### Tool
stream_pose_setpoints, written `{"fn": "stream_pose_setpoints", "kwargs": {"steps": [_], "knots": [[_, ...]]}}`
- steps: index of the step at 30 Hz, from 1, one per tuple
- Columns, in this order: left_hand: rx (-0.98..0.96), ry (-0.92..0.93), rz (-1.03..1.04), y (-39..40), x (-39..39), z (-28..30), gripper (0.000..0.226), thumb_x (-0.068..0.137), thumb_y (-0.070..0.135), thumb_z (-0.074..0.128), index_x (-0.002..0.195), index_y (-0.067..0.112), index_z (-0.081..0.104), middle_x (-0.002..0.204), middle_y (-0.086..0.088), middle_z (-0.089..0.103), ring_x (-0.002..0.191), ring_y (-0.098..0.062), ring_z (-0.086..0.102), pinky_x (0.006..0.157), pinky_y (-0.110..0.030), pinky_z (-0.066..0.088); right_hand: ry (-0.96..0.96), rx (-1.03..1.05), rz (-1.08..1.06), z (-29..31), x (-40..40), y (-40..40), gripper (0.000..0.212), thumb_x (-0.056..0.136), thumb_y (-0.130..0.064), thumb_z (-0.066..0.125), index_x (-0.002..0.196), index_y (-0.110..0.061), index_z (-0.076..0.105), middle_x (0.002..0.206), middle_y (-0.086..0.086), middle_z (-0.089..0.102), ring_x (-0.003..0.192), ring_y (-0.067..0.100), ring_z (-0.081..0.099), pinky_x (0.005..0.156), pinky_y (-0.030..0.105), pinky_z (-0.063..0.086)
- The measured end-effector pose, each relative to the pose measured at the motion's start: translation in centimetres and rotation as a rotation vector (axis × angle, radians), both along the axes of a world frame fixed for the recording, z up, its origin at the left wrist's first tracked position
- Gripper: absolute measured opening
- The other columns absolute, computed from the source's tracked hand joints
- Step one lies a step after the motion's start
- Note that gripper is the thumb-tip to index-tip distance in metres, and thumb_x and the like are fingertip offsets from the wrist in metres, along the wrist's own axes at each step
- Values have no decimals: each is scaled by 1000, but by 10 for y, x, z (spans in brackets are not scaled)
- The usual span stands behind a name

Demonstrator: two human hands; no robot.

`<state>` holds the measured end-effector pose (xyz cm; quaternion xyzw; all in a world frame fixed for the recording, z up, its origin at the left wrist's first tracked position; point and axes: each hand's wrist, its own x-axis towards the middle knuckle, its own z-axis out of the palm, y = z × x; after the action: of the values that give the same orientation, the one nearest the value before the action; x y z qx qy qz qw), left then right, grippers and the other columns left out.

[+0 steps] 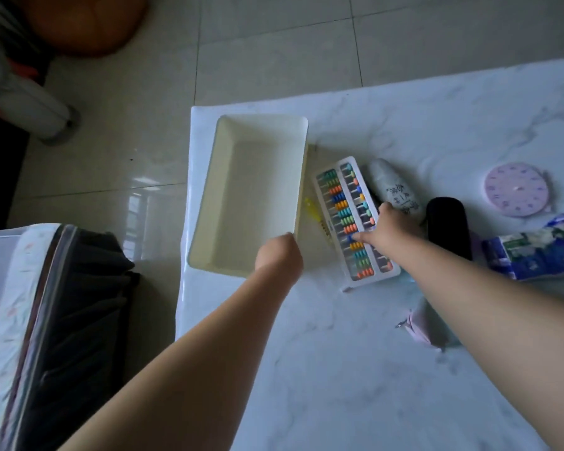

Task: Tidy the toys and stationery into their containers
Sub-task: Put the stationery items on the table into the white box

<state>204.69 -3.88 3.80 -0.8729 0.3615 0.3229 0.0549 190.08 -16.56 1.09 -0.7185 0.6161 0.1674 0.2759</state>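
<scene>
Left hand (279,255) curls over the near rim of the cream bin (209,190) at the desk (355,369) corner, its fingers hidden inside, grip unclear. Right hand (389,227) lies on the abacus (355,219) beside the bin — fingers pinching its far edge, thumb on the beads. The white pouch's (396,187) writing is too blurred to read; the yellow pen (316,216) is half-hidden.

The table (388,353) has a smooth white marble-look top with grey veins. The bin (209,203) looks like matt cream plastic. The abacus (355,219) has a white plastic frame with glossy coloured beads. The floor (137,157) is glossy pale tile, mirroring a window.
</scene>
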Motion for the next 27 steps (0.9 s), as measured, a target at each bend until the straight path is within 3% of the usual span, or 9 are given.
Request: {"fn": "stream_pose_setpoints", "kwargs": {"steps": [2, 3, 8, 10, 12, 17, 19, 23, 27], "knots": [[-3, 45, -3, 0, -15, -1, 33, 91, 7, 43, 121, 9, 57, 122, -14, 62, 113, -34, 59, 92, -37, 49, -115, 47, -71, 7, -5, -3, 43, 83, -47, 69, 100, -11, 51, 104, 10, 63, 77, 25, 57, 68, 31, 43], [2, 65, -11, -1, -21, 0, 32, 92, 8, 44, 121, 8, 56, 122, -15, 62, 112, -34, 59, 92, -37, 49, -163, 61, -90, 10, -7, -6, 38, 85, -45, 66, 97, -12, 51, 102, 10, 65, 77, 26, 58, 68, 31, 45], [-3, 188, -87, -5, -43, 7, 38, 98, 33, 43, 118, 4, 58, 120, -17, 61, 111, -35, 58, 88, -33, 47, -302, 20, -159, 37, -12, -28, 36, 87, -39, 66, 103, -8, 57, 100, 10, 67, 83, 31, 63, 61, 27, 40], [-22, 217, -45, -8, -38, 11, 48, 101, 42, 34, 115, 4, 59, 118, -18, 62, 109, -35, 58, 86, -33, 45, -379, -14, -202, 52, -10, -35, 28, 88, -36, 65, 98, -11, 58, 96, 7, 67, 73, 25, 62, 61, 27, 40], [-57, 205, 11, -11, -24, 18, 53, 102, 44, 26, 115, 4, 59, 119, -19, 61, 111, -35, 57, 89, -34, 44, -482, -32, -249, 63, -1, -35, 24, 88, -36, 65, 95, -14, 56, 92, 1, 64, 68, 18, 59, 61, 27, 41], [-160, 98, 197, -10, 33, 30, 50, 104, 34, 25, 119, 0, 58, 123, -25, 60, 115, -39, 56, 93, -36, 44, -758, 37, -258, 71, 41, -16, 27, 83, -31, 70, 98, -11, 59, 90, 0, 69, 75, 18, 67, 64, 28, 50], [-191, 49, 273, -2, 51, 32, 44, 103, 27, 27, 117, 0, 58, 121, -24, 61, 112, -39, 56, 91, -36, 44, -742, 85, -200, 65, 62, -2, 24, 82, -27, 72, 95, -14, 57, 88, -1, 67, 78, 20, 67, 71, 32, 54], [-309, 51, 425, 15, 73, 25, 31, 95, 25, 31, 102, 13, 59, 95, -12, 68, 85, -30, 63, 80, -38, 54, -599, 139, -186, 40, 103, 23, 26, 75, -38, 72, 83, -18, 58, 86, 1, 71, 77, 26, 70, 73, 40, 58], [-388, 110, 448, 22, 76, 23, 26, 96, 29, 34, 99, 20, 58, 89, -7, 69, 81, -28, 66, 76, -43, 57, -516, 135, -221, 21, 132, 36, 39, 82, -34, 70, 111, -12, 56, 110, 6, 68, 96, 29, 66, 81, 35, 54]]}}
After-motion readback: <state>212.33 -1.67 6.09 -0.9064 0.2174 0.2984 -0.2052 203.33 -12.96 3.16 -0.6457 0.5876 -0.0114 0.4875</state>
